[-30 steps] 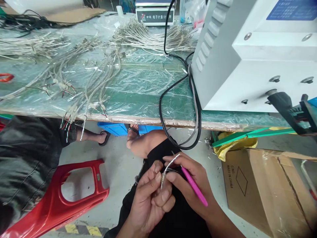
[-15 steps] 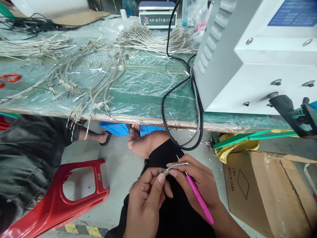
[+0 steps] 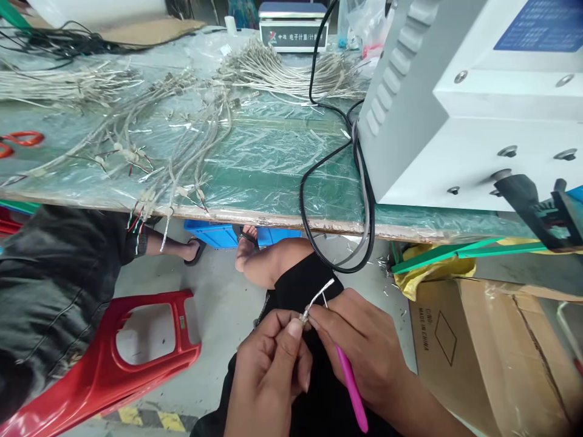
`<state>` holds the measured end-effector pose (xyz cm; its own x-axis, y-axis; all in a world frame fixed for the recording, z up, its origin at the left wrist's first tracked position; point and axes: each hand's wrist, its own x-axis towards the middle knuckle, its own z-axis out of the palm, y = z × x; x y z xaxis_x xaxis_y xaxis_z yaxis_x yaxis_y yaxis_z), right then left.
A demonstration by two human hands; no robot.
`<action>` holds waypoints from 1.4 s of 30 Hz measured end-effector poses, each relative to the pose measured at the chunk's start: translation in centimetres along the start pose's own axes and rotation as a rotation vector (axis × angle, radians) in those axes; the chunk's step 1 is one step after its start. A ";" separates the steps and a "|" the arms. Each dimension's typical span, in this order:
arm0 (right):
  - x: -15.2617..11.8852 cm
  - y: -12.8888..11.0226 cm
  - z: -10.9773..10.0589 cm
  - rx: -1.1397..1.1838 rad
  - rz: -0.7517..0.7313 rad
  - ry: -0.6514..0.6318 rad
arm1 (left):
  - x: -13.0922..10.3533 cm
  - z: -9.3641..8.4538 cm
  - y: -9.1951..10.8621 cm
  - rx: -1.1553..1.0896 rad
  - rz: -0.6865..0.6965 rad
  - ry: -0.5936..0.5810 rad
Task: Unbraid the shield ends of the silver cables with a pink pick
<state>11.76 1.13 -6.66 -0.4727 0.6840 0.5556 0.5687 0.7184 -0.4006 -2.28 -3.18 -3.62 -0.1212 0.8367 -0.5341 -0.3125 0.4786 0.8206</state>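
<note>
Above my lap, my left hand (image 3: 276, 358) pinches a short cable end (image 3: 304, 317) between thumb and forefinger. A silvery, foil-like strand (image 3: 320, 294) sticks out of it, up and to the right. My right hand (image 3: 364, 346) is closed around a pink-handled pick (image 3: 350, 388), its thin metal shaft showing above the fingers near the strand. The right thumb and fingertips rest against the base of the strand, close to the left thumb. The rest of the cable is hidden in my left hand.
Bundles of pale cables (image 3: 282, 73) lie on the film-covered table (image 3: 268, 164). A white machine (image 3: 492, 139) stands at right, black cables (image 3: 303, 200) looping over the edge. Also about are a scale (image 3: 294, 36), orange-handled scissors (image 3: 27, 138), a red stool (image 3: 150, 297), a carton (image 3: 449, 340) and a seated person's leg (image 3: 59, 261).
The silvery strand has swung from nearly level to pointing steeply up and right. My right hand has shifted slightly left and down, the pink handle with it. My left hand holds almost still.
</note>
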 end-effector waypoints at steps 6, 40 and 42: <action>-1.1 -0.9 0.5 0.025 0.063 0.074 | 0.1 0.4 -1.1 0.082 0.151 0.091; 0.3 -0.4 0.3 0.288 0.252 0.253 | 0.0 1.4 -1.0 -0.114 0.005 0.027; 0.0 -0.7 0.2 0.387 0.400 0.205 | 0.0 1.4 -0.9 -0.113 -0.002 0.011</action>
<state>11.23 0.69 -6.51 -0.1109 0.9005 0.4205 0.3704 0.4301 -0.8233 -0.65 -3.17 -4.06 -0.1307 0.8322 -0.5388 -0.4168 0.4470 0.7915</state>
